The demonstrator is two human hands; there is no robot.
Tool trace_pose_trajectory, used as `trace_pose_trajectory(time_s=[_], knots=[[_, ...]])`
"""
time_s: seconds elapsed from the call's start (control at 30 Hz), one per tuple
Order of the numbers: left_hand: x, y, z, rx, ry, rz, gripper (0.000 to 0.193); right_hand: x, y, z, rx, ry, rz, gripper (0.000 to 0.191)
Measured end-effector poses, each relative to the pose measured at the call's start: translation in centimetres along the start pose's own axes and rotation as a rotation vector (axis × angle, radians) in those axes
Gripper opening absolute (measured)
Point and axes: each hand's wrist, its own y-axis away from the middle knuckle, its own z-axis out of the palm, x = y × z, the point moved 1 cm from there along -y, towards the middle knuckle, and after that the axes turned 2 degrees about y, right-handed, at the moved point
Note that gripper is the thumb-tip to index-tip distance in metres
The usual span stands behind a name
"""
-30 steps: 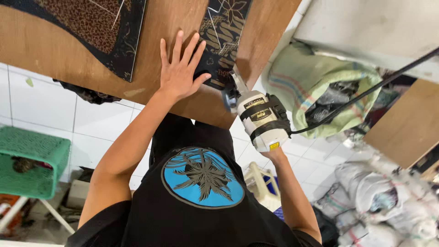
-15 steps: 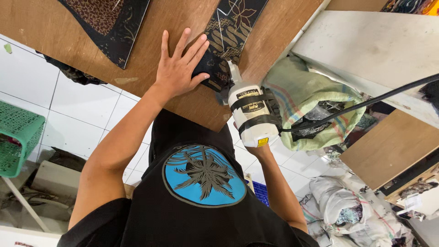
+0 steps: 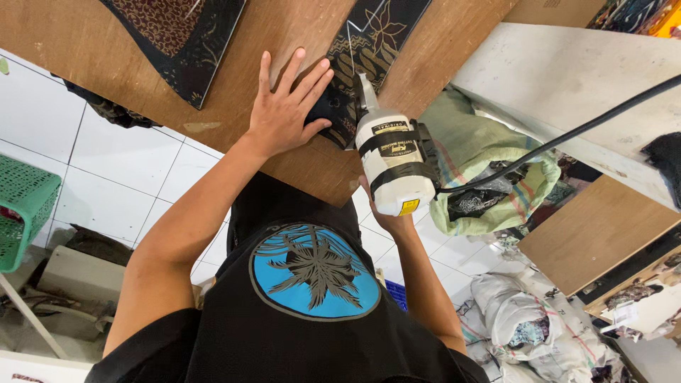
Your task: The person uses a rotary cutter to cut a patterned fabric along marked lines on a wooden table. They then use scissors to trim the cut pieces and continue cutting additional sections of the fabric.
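Two hands work mid-frame on a smooth plywood counter (image 3: 234, 106). The left hand (image 3: 287, 113), its grip spread, flattens dark patterned cloth (image 3: 369, 50). The right hand (image 3: 389, 216), grip clamped, holds a white cylindrical cutter (image 3: 394, 159).

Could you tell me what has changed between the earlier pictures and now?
The white cutting machine, gripped in the right hand, has moved forward into the dark patterned fabric, closer to the left hand. The left hand stays flat on the fabric on the wooden table.

Matt plywood board (image 3: 234, 120), patterned dark cloth (image 3: 362, 50), glossy white plastic cutting machine (image 3: 394, 163), glazed floor tiles (image 3: 120, 177)
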Motion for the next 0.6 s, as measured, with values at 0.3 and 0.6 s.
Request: trace_pose_trajectory(time_s=[0.3,0.6], knots=[[-0.7,-0.1,0.4,-0.002,0.006,-0.010,0.089,-2.0,-4.3,0.2,-0.011,-0.032,0.161,0.027],[-1.0,-0.1,0.2,-0.019,0.044,-0.009,0.089,-4.9,-9.2,-0.4,0.179,-0.119,-0.037,0.034]])
